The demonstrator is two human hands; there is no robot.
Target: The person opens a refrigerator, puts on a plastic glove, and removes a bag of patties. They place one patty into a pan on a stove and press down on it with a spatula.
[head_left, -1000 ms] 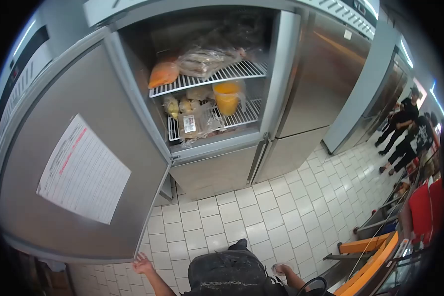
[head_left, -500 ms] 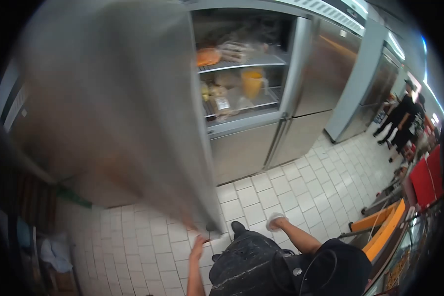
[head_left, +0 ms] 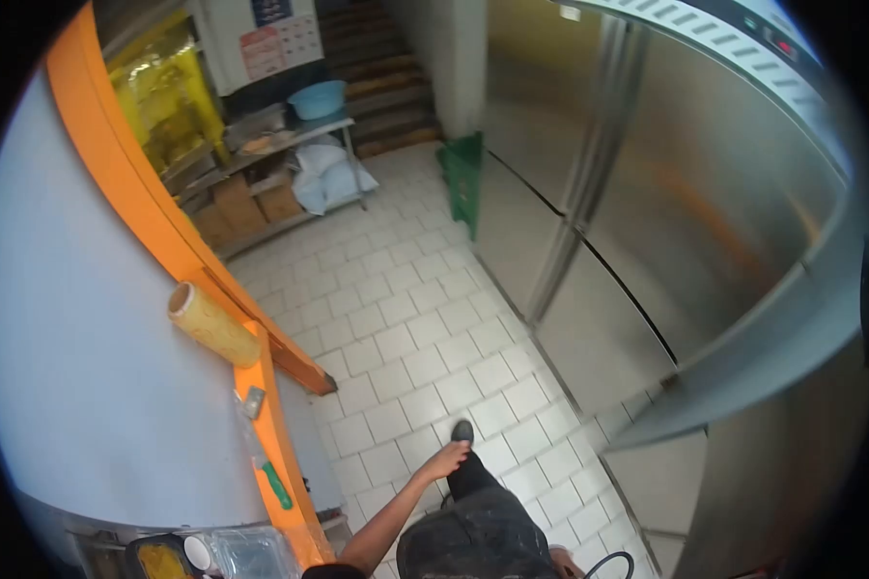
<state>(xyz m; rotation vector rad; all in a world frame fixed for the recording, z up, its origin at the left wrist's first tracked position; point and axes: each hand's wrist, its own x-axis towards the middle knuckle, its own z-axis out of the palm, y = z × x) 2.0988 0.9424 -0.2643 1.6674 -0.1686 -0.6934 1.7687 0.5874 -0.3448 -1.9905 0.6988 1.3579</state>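
Observation:
My left hand (head_left: pixel 444 461) hangs in front of my body, above my dark shoe (head_left: pixel 462 431). Its fingers are loosely extended, with nothing seen in them. At the bottom edge, beside my dark apron (head_left: pixel 478 540), only a small part of my right hand (head_left: pixel 565 562) shows; its fingers and anything in them are mostly hidden. To the right stands a tall steel refrigerator (head_left: pixel 714 193) with its doors closed. Neither hand touches it.
An orange-edged counter (head_left: pixel 278 425) on the left bears a yellowish roll (head_left: pixel 212 323), a green-handled knife (head_left: pixel 277 484) and clear plastic containers (head_left: pixel 251 555). Ahead are a green bin (head_left: pixel 462 183), a rack with a blue basin (head_left: pixel 317 99), and stairs (head_left: pixel 386 77).
My view has swung left, away from the open refrigerator and its stocked shelves. My left hand has left the door's edge. The pale item in my right hand is out of sight.

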